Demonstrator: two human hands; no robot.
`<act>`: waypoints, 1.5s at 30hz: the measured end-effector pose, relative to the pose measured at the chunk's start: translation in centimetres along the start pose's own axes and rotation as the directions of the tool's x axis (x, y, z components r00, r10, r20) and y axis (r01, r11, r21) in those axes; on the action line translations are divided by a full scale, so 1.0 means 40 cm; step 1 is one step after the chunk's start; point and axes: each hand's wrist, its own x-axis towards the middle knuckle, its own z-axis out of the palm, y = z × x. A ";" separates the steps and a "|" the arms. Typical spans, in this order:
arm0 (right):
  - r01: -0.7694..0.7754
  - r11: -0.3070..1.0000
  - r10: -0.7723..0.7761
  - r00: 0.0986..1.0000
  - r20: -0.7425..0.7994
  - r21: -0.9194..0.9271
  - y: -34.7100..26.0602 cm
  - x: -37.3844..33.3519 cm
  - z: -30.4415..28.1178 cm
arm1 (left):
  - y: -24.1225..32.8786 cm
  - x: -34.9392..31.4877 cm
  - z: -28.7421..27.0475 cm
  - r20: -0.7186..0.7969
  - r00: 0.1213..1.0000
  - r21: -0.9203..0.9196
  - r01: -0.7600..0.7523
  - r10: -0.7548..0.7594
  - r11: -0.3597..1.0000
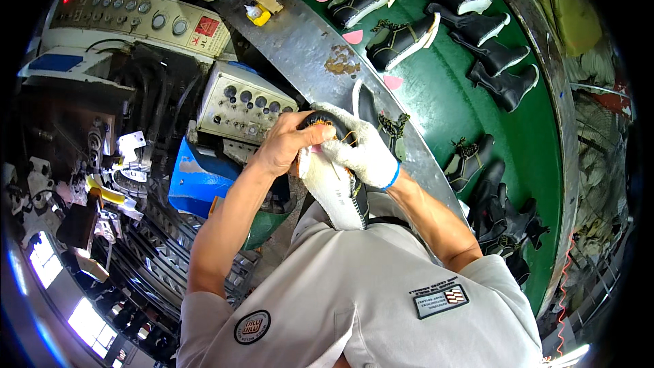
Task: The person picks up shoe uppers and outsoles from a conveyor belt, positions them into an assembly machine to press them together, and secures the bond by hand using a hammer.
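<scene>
Close in front of my body I hold a black shoe upper point(334, 194) with its white underside facing up. Its black toe end points away from me, and dark stitches run along the edge of the underside. My left hand point(281, 144), bare, is closed round the left side near the toe, its thumb pressed on top. My right hand point(364, 150), in a white knit glove with a blue cuff, grips the opposite side. Fine orange thread or lacing shows between the hands. Just beyond the glove, another black shoe upper point(366, 105) with patterned laces rests at the metal ledge.
Several black shoe uppers point(409, 42) lie on a green conveyor belt point(436, 105) to the right, with pink pieces point(352, 37) along its edge. A metal ledge point(293, 48) bears a small yellow container point(257, 15). At left stand machines with a knobbed control box point(245, 103) and a gauge panel point(122, 13).
</scene>
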 end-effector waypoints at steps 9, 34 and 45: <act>0.040 0.993 -0.036 0.999 -0.035 0.115 0.085 -0.021 -0.054 | -0.067 0.042 0.039 -0.029 0.999 -0.446 0.009 -0.025 0.895; -0.379 0.271 0.037 0.923 -0.384 -0.885 0.536 0.037 -0.348 | -0.392 0.446 0.201 -0.474 0.868 0.526 0.413 -0.147 0.743; -0.260 0.920 0.274 0.962 -0.005 0.294 0.231 0.032 -0.295 | -0.218 0.089 0.070 -0.735 0.623 0.245 -0.123 0.267 0.962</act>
